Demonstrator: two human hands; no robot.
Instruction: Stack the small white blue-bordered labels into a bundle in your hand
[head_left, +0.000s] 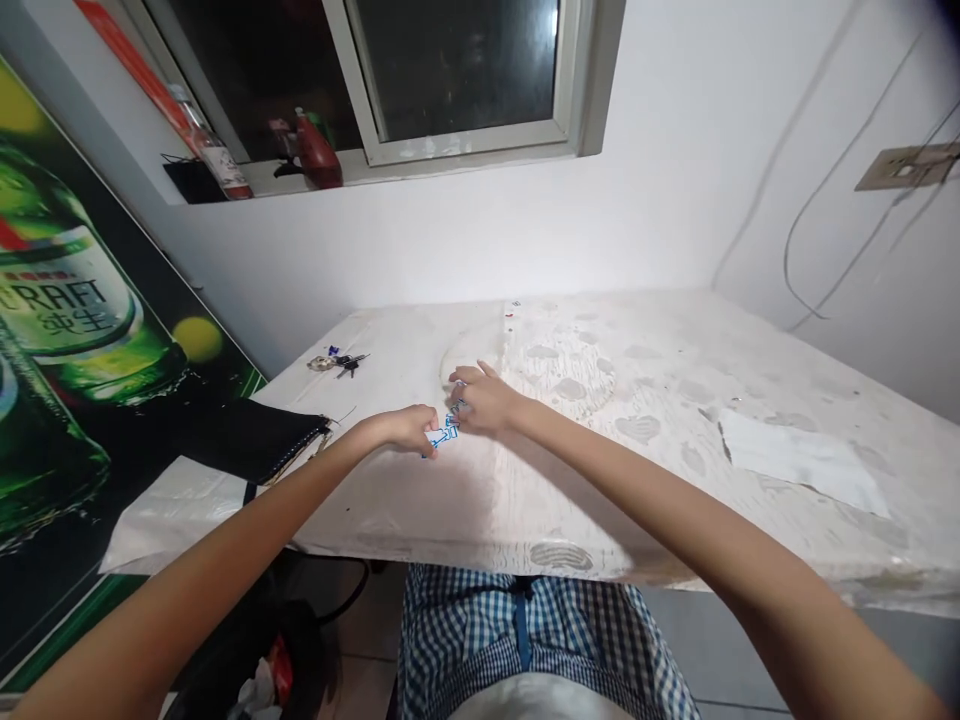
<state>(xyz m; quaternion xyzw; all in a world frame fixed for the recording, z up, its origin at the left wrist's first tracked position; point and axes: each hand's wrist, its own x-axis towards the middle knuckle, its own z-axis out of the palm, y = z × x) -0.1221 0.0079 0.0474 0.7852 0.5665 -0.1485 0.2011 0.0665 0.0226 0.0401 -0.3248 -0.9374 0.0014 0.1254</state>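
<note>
Blue-printed piece point(440, 438) sits in both hands point(409, 430) point(484, 400) (crumpled scraps point(259, 692) in bin point(309, 640)).

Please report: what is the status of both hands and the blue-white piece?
Left hand pinching blue-white piece. Right hand at its far end, grip unclear. Keys off left, apart from both hands.

A dark window point(457, 70) breaks the white wall point(660, 200) — pale table point(405, 510) below, tiled floor point(367, 685).

Keys point(348, 364) near a black pouch point(259, 438), a white sheet point(799, 460), possibly paper, red bottle point(318, 155) on windowsill point(465, 164)
</note>
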